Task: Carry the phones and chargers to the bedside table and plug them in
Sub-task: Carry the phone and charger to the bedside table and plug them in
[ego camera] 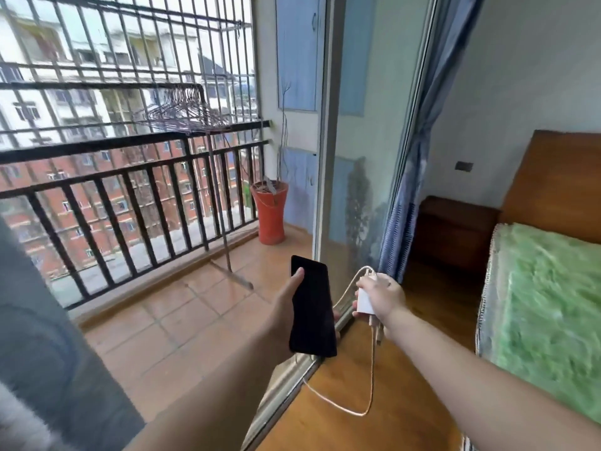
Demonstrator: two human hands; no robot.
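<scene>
Head view: hands (286, 307) outstretched, gripping phone (312, 307), charger (366, 302).

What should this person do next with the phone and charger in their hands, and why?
Probably step right toward the bedside table. The left hand holds the phone, the right hand holds the charger with its cable dangling, and nothing is plugged in yet.

Both forearms are bare, no watch or rings on the left hand (286, 307) or right hand (382, 296). Grey sleeve (48, 336) at far left.
</scene>
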